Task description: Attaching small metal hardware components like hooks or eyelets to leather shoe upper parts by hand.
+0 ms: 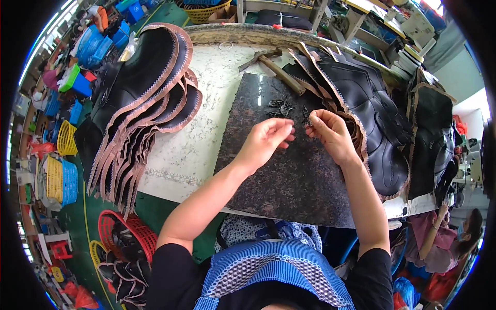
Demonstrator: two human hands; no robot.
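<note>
Over a dark speckled stone slab (pixel 263 181), my left hand (pixel 266 140) is closed with thumb and fingertips together; whatever they hold, if anything, is hidden. My right hand (pixel 331 135) pinches a small black piece (pixel 306 115), too small to name. Between and just beyond the hands lies a little heap of similar black pieces (pixel 279 107) on the slab. A hammer (pixel 282 75) with a wooden handle rests at the slab's far edge. To the right lie stacked black leather panels (pixel 380 139) with brown zigzag-stitched edges, close to my right forearm.
Another stack of black leather panels (pixel 137 85) hangs over the white table's (pixel 201 93) left side. More leather panels (pixel 433 124) stand at far right. A red basket (pixel 126 232) is on the green floor at lower left. Another person (pixel 439 240) sits at lower right.
</note>
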